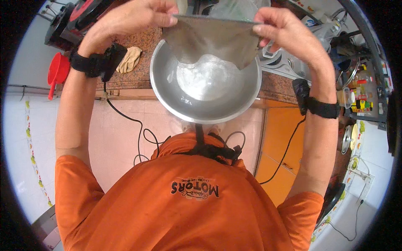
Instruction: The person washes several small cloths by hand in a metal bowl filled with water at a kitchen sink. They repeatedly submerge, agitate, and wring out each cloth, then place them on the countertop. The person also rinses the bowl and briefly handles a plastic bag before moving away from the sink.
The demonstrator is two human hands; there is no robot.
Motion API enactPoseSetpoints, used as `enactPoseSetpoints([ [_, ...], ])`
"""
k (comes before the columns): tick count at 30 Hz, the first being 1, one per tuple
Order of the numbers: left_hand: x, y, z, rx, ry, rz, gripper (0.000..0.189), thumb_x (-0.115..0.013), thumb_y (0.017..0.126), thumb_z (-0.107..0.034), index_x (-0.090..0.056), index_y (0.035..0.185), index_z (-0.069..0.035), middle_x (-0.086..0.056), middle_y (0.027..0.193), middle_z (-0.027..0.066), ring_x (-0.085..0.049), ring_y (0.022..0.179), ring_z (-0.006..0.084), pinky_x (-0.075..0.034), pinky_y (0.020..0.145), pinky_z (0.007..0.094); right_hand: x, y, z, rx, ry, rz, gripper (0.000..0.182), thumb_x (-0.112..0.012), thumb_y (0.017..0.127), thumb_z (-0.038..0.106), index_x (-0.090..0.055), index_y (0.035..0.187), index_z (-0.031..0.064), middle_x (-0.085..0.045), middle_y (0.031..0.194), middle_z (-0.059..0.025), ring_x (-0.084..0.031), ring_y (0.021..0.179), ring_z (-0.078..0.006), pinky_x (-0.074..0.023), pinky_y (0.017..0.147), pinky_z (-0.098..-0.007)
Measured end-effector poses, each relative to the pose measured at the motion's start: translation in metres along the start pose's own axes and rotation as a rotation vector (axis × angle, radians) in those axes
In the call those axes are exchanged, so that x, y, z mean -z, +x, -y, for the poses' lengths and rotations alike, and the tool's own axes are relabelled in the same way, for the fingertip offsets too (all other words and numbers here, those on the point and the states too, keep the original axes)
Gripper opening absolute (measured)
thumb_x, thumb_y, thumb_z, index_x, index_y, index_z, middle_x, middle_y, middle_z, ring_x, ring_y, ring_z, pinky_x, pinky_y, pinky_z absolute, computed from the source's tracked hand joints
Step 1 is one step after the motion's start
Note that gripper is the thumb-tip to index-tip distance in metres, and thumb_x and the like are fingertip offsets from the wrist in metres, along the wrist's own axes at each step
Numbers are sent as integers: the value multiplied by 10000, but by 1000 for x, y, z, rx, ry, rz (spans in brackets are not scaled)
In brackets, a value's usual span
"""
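Note:
A thin grey-brown cloth (213,36) is stretched between my two hands. My left hand (157,14) pinches its upper left corner between thumb and fingers. Its upper right corner is gripped by my right hand (281,29). From the taut top edge the cloth hangs down, its uneven lower edge in front of the far inner part of a wide metal basin (202,116). Whether it touches the metal I cannot tell. The basin stands at the edge of a speckled stone counter (138,80), overhanging the front. Its bottom looks shiny, with bright reflections.
Left of the basin lies a crumpled beige cloth (130,59), and farther left a red plastic dipper (58,69). A clear plastic bag (234,11) is behind the cloth. At right are a rack with several bottles (361,83) and an orange cabinet (279,147). Black cables (139,125) hang from my wrist straps.

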State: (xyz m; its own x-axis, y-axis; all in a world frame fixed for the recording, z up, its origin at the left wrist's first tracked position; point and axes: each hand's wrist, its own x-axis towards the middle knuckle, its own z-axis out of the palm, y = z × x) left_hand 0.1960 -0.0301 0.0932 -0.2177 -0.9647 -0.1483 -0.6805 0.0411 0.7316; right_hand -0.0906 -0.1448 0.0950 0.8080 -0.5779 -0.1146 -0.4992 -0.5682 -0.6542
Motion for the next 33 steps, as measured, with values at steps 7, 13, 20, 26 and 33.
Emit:
enactPoseSetpoints([
  [7,13,-9,-48,184,-229,-186,101,-584,885,-73,-555,795,-37,-540,718,-37,-489,651,45,-384,562,194,27,-16,51,-225,123,-160,147,-549,925,98,-557,792,37,-603,661,-10,-586,570,-74,-474,505,-208],
  [13,2,-8,-32,101,-360,-175,106,-582,886,-79,-554,793,-38,-542,705,-24,-499,649,67,-401,571,204,22,-19,49,-209,148,-118,158,-560,928,125,-556,789,48,-617,679,-9,-608,612,-79,-486,530,-204],
  [20,-32,15,51,-52,-85,-18,151,-587,874,-166,-590,822,-24,-558,743,-35,-516,743,91,-425,693,262,-26,6,-22,-130,88,-12,144,-561,886,162,-549,841,27,-572,644,-12,-592,561,-83,-482,465,-233],
  [26,-105,47,118,165,187,-40,188,-575,828,-155,-600,939,-5,-620,794,125,-590,777,218,-465,726,349,-99,33,-81,-300,-38,75,141,-565,838,89,-555,926,-21,-616,760,-132,-645,640,-254,-543,625,-365],
  [33,-120,32,123,77,-7,-296,305,-539,844,-168,-594,1070,28,-646,985,192,-614,953,301,-467,816,386,-147,49,-86,-84,-432,111,457,-669,777,268,-548,1143,24,-547,1136,-253,-557,1064,-383,-462,891,-476],
])
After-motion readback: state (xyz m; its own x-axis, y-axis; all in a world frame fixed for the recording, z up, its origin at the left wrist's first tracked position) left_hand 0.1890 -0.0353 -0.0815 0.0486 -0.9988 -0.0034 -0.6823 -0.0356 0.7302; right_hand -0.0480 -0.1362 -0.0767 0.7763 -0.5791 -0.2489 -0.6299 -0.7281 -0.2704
